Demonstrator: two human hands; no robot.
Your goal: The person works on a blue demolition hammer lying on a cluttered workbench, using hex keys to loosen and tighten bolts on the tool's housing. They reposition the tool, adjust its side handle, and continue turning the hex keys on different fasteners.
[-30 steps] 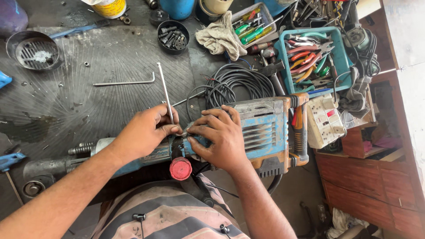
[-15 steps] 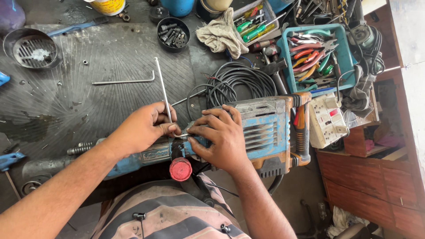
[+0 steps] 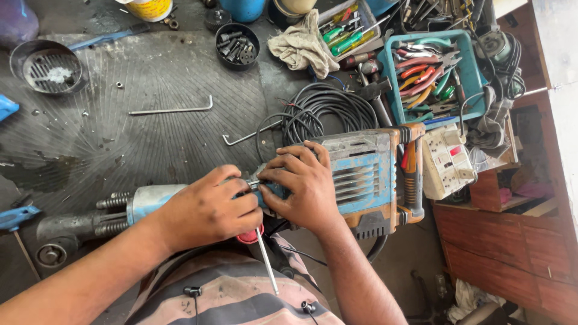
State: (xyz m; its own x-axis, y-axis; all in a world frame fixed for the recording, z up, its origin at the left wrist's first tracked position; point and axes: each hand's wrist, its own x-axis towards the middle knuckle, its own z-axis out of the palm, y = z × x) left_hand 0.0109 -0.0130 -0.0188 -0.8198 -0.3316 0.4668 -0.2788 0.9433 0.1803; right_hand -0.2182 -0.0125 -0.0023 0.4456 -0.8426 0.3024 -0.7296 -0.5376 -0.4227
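Far left of the frame, I see a blue-handled tool (image 3: 15,218) cut off by the edge, so I can't tell what kind it is. Upper left, a round metal strainer bowl (image 3: 44,65) sits on the dark ribbed mat (image 3: 150,138). Lower left, the front end of the demolition hammer (image 3: 361,180) pokes out, grey nose and springs showing, the rest running under my hands.

Moving in, my left hand (image 3: 208,210) is curled over the tool's middle, fingers closed around a thin metal rod (image 3: 267,259) that slants down toward my striped shirt; its upper end is buried in my grip, and a red round part (image 3: 250,236) peeks out below the palm. What exactly the fingertips pinch, I can't make out.

Above that, a long L-shaped hex key (image 3: 171,109) lies alone on the mat, and a black cup of bolts (image 3: 237,45) stands at the top.

Centre, my right hand (image 3: 304,186) lies with fingers bent on the blue housing, touching the left hand's fingertips; it hides the seam beneath. Just behind, a black cable coil (image 3: 328,111) rests.

Right of centre, the hammer's vented blue body and orange handle lie in plain view. Upper right, a teal tray of pliers (image 3: 394,78); beside the handle, a white socket box (image 3: 444,161), partly covered by clutter.
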